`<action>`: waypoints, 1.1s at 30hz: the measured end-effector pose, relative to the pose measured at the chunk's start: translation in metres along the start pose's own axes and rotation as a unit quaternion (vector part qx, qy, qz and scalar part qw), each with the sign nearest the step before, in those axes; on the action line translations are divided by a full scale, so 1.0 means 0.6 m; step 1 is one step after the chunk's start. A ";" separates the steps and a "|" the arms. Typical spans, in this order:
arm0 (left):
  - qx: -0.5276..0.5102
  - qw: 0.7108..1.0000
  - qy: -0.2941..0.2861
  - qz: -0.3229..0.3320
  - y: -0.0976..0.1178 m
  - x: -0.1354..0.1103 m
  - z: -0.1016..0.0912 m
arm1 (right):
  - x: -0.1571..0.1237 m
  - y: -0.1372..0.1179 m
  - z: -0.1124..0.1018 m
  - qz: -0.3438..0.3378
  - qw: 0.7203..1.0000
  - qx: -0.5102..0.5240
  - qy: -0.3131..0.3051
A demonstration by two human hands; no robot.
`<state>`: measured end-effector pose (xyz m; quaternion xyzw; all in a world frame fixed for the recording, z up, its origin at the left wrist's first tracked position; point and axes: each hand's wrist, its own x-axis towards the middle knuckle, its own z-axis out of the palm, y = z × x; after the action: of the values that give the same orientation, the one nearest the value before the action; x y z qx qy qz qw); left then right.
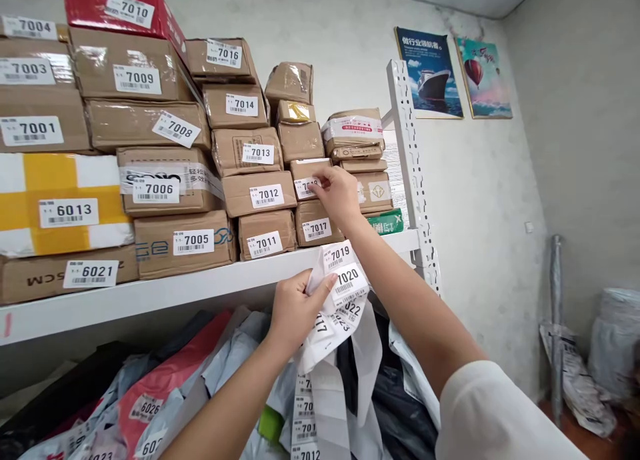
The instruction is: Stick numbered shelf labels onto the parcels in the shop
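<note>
The right hand (340, 195) is raised high on an arm stretched almost straight, its bare forearm seen rising from a white sleeve (493, 413). Its fingers are bent forward with the tips drawn together. The left hand (294, 311) is held lower and closed in a grip, thumb pressed forward, forearm bare.

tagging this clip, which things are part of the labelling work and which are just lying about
In use: right hand pressing a label on the small box; left hand holding the label strip.
Lying about: ship poster, balloon poster, mailer bags under the shelf, grey pole in the corner.
</note>
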<state>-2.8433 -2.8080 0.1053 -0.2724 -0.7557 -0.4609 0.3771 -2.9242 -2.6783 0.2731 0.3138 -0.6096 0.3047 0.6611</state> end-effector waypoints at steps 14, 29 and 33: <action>-0.124 0.991 0.018 -0.040 -0.017 0.029 -0.055 | -0.129 -0.069 -0.103 0.088 0.886 0.353 -0.289; -0.222 0.973 0.023 -0.056 0.017 0.057 -0.051 | -0.069 -0.045 -0.098 0.071 0.925 0.331 -0.174; -0.243 0.968 0.005 -0.054 0.028 0.064 -0.054 | -0.095 -0.063 -0.120 0.090 0.893 0.373 -0.235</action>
<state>-2.8420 -2.8276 0.1543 -0.3124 -0.6326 -0.6519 0.2779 -2.8541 -2.6463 0.2105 0.5435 -0.6140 0.4859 0.3026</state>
